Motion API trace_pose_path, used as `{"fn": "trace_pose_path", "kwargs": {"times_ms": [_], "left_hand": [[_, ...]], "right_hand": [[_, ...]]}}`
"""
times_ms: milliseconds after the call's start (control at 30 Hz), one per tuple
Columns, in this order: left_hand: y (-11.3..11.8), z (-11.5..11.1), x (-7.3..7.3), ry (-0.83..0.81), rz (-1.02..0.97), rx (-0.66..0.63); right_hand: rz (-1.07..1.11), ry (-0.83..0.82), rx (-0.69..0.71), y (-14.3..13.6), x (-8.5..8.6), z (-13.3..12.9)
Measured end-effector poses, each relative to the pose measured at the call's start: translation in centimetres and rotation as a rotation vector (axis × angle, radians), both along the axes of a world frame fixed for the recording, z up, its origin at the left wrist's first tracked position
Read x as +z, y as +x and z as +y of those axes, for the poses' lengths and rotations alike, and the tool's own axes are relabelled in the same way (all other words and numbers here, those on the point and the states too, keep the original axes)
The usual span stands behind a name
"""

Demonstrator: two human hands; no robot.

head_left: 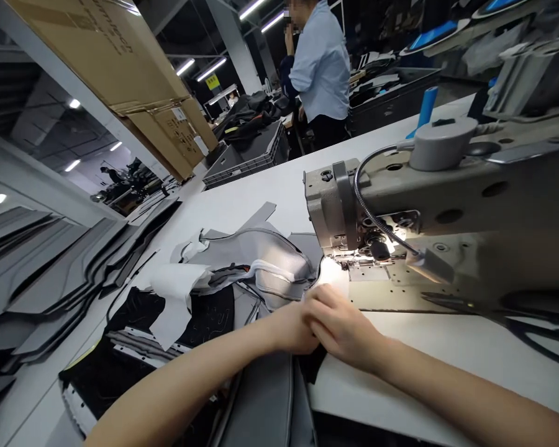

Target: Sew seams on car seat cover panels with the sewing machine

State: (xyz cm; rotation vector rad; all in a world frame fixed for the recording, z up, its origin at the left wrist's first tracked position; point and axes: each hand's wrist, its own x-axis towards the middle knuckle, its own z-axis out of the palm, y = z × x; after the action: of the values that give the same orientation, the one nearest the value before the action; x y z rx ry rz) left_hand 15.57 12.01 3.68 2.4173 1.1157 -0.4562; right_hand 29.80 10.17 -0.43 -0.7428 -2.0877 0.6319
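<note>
My left hand (291, 329) and my right hand (338, 326) meet in front of the sewing machine (372, 242). Both are closed on the edge of a grey padded fabric piece (272, 397), which hangs down toward me below the wrists. My right fingers are curled and partly cover those of the left, so the exact pinch is hidden. Lit by the machine's lamp (431, 266), a white patch of material (333, 276) lies by the needle area, just beyond my fingertips. More of the grey fabric (256, 248), with white strips, bunches up left of the hands.
Black scissors (466, 304) lie on the right. Black fabric panels (140, 310) and a loose white sheet (181, 292) cover the left side, beside stacked grey panels (51, 267). Behind are a grey crate (251, 161), tall cardboard boxes (116, 62) and a person in a blue shirt (323, 68).
</note>
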Motion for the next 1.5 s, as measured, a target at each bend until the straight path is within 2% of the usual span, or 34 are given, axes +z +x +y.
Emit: {"fn": "trace_pose_path", "kwargs": {"times_ms": [100,167,267,400,533,667,833,967,1267,1500], "left_hand": [[-0.4,1.1,1.3,-0.113,0.008,-0.052],[-0.7,1.4,2.1,-0.155,0.015,-0.060],[-1.0,1.6,2.6,-0.176,-0.002,-0.052],[-1.1,2.0,2.5,-0.150,0.049,-0.056],[-0.8,2.0,2.4,-0.120,0.108,-0.077],[-0.3,1.1,2.1,-0.103,0.116,-0.086],[1.2,0.4,1.2,-0.116,0.097,-0.015],[2.5,1.1,0.9,-0.083,0.080,0.033],[5.1,3.1,1.3,0.059,0.095,0.077],[5.9,4.6,-0.1,0.155,0.012,0.077]], "right_hand": [[-0.090,0.240,-0.016,2.2,-1.8,-3.3],[-0.207,0.337,-0.017,2.2,-2.8,-4.6],[-0.343,0.450,-0.044,0.6,-3.5,-4.8],[-0.504,0.555,-0.117,-2.5,-3.7,-4.2],[-0.516,0.570,-0.154,-3.1,-3.8,-4.2],[-0.412,0.587,-0.155,-1.0,-4.1,-5.0],[-0.307,0.561,-0.251,1.0,-4.4,-5.5],[-0.330,0.547,-0.248,1.9,-4.6,-4.5],[-0.444,0.591,-0.226,4.0,-5.0,-1.4],[-0.402,0.572,-0.256,5.3,-5.1,0.7]]}}
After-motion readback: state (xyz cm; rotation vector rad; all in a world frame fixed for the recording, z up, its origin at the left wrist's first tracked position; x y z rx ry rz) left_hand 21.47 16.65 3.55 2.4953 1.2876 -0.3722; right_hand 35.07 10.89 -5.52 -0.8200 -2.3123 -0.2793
